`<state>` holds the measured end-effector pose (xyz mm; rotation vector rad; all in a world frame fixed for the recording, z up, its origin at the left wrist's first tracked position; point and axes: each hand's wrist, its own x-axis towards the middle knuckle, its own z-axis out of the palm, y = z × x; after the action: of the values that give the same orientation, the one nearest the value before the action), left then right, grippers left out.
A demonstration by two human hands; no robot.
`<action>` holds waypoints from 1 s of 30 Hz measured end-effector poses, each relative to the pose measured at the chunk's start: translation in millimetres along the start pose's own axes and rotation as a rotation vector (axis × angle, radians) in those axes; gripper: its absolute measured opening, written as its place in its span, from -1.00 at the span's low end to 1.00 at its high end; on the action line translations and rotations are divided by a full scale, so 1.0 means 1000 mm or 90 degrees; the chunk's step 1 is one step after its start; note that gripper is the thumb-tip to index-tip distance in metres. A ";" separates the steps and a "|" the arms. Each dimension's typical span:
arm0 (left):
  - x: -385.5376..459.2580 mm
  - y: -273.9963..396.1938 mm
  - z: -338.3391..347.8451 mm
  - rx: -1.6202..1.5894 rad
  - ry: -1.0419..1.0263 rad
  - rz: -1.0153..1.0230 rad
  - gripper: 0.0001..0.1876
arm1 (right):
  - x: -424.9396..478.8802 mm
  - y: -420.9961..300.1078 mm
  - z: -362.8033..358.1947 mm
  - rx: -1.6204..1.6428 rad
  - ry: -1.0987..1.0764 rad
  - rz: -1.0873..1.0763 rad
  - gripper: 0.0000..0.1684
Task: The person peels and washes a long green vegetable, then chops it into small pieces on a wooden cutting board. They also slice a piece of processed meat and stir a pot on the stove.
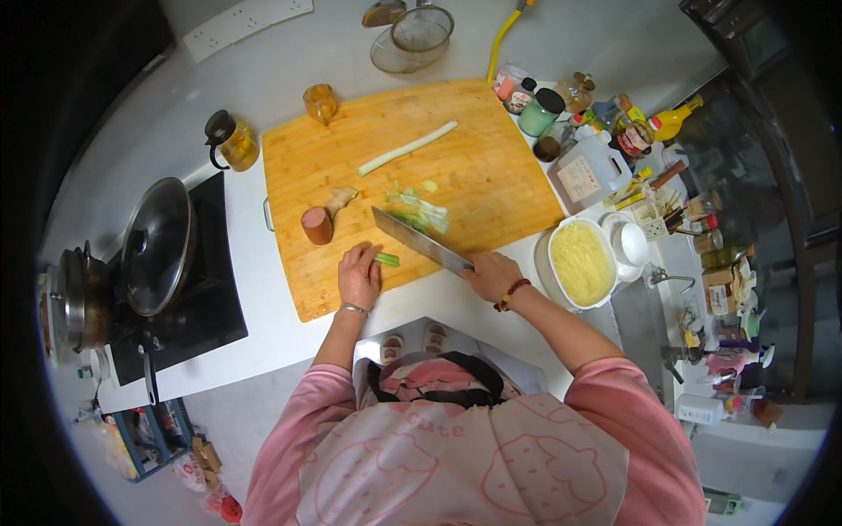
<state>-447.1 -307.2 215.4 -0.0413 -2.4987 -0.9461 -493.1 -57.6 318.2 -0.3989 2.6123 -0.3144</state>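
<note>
On a large wooden cutting board (487, 138), my left hand (359, 276) holds a short piece of green scallion stalk (388, 259) down near the front edge. My right hand (490, 275) grips a cleaver (421, 242), its wide blade slanting away to the upper left. Just beyond the blade lies a pile of shredded scallion (427, 214), partly hidden by it. A pale slice (430, 186), perhaps ginger, rests behind the pile. Farther back is a long white scallion stalk (408, 148). At the left sit a ginger root (341, 198) and a cut piece of sausage (317, 225).
An amber glass (320, 103) stands on the board's back edge, a tea pitcher (233, 141) beyond its left corner. A lidded pan (158, 246) sits on the black cooktop (217, 283). Right of the board are a white container of pale yellow shreds (582, 263), jars and a plastic jug (592, 172).
</note>
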 end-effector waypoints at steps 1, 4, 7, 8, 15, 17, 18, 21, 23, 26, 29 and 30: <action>-0.001 0.001 0.001 -0.008 0.002 -0.001 -0.80 | -0.004 0.000 -0.003 0.004 0.009 -0.007 -0.67; -0.010 0.000 0.002 -0.030 -0.001 0.001 -0.82 | -0.018 -0.002 -0.005 0.020 0.022 -0.036 -0.70; -0.019 -0.003 0.008 -0.048 -0.010 0.021 -0.84 | -0.022 -0.008 -0.005 0.023 0.005 -0.069 -0.70; -0.020 -0.003 0.011 -0.046 -0.004 0.028 -0.85 | -0.021 -0.011 -0.004 0.013 -0.008 -0.079 -0.71; -0.025 -0.009 0.020 -0.031 0.010 0.041 -0.84 | -0.015 -0.018 -0.017 -0.030 -0.063 -0.115 -0.71; -0.026 -0.010 0.021 -0.025 0.012 0.044 -0.85 | -0.016 -0.018 -0.012 -0.037 -0.065 -0.107 -0.70; -0.025 -0.010 0.021 -0.024 0.013 0.046 -0.85 | -0.017 -0.017 -0.009 -0.041 -0.065 -0.102 -0.70; -0.023 -0.008 0.019 -0.024 0.010 0.054 -0.86 | -0.010 -0.020 0.005 -0.063 -0.080 -0.090 -0.70; -0.024 -0.010 0.021 -0.025 0.011 0.057 -0.86 | 0.005 -0.027 0.015 -0.026 -0.097 -0.068 -0.69; -0.019 -0.008 0.023 -0.039 0.016 0.055 -0.85 | 0.017 -0.029 0.013 0.009 -0.077 -0.054 -0.68; -0.020 -0.008 0.020 -0.050 0.021 0.032 -0.83 | 0.013 -0.025 0.011 0.053 -0.031 -0.054 -0.67; -0.022 -0.007 0.019 -0.054 0.023 0.020 -0.83 | 0.010 -0.021 0.008 0.071 -0.017 -0.054 -0.67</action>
<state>-436.8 -297.5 189.0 -0.0888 -2.4180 -1.0302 -493.1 -81.4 313.0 -0.4729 2.5425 -0.4771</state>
